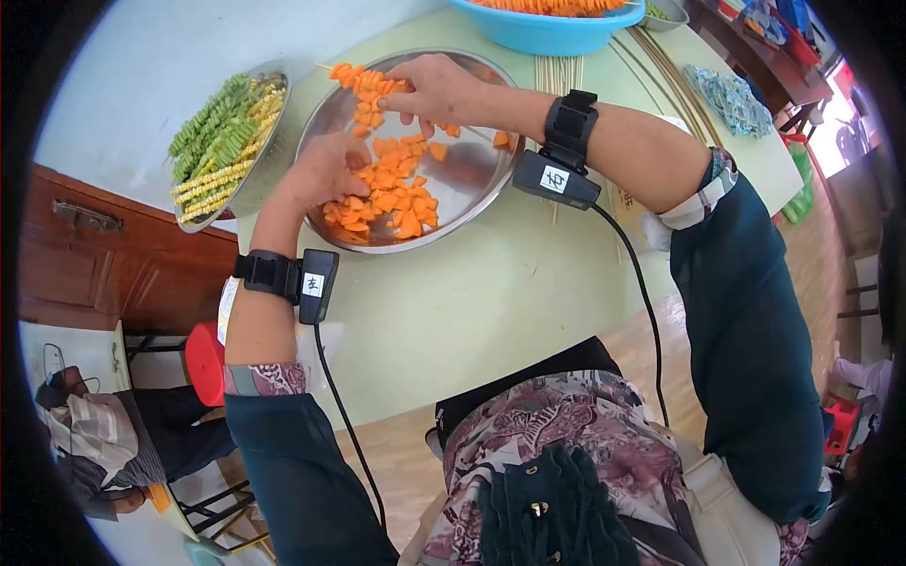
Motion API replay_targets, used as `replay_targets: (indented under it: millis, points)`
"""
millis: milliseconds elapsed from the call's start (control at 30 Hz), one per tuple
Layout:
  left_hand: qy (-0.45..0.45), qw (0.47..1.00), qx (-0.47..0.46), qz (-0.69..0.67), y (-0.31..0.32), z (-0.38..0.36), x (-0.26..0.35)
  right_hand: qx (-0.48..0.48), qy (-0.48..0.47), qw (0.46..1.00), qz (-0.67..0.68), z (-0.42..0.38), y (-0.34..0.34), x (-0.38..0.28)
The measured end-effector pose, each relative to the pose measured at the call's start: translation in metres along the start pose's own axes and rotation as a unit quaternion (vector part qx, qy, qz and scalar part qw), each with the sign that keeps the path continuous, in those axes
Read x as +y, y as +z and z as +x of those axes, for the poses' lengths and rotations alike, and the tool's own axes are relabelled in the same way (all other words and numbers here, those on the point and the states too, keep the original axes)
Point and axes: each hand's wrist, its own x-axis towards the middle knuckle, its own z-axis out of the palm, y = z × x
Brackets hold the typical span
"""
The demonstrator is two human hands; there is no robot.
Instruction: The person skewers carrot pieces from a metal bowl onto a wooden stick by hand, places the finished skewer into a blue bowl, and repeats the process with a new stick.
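My right hand (436, 89) is closed round a thin wooden skewer threaded with orange carrot pieces (363, 83), above the far side of a steel bowl (477, 193). The skewer slants down to the right, with its bare tip showing at the upper left. Low over the left part of the bowl is my left hand (330, 173), its fingers curled together at the edge of a heap of cut carrot pieces (408, 196). Whatever lies between those fingertips is hidden. A few loose pieces lie apart from the heap.
A colander (255, 189) with green and yellow skewers stands at the left. Behind is a blue basin (547, 33) of filled carrot skewers. Bare sticks (562, 71) lie right of the bowl on the pale table (453, 321). Another person (156, 429) is at the lower left.
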Motion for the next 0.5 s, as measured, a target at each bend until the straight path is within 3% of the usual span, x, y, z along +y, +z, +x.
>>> replay_targets:
  millis: [67, 200, 267, 500]
  points:
    - [-0.146, 0.973, 0.014, -0.18, 0.0, 0.001, 0.007, 0.002, -0.007, 1.0, -0.012, 0.0, 0.001, 0.0]
    - [-0.11, 0.968, 0.123, -0.188, 0.002, 0.009, 0.002, 0.006, -0.005, 1.0, -0.012, -0.001, 0.0, -0.003]
    - [-0.026, 0.96, 0.219, -0.17, 0.003, 0.013, -0.008, 0.002, 0.004, 1.0, -0.025, -0.003, -0.002, -0.005]
    - [-0.065, 0.946, 0.217, -0.233, -0.009, 0.003, -0.006, 0.01, -0.013, 1.0, -0.026, -0.002, 0.0, -0.001]
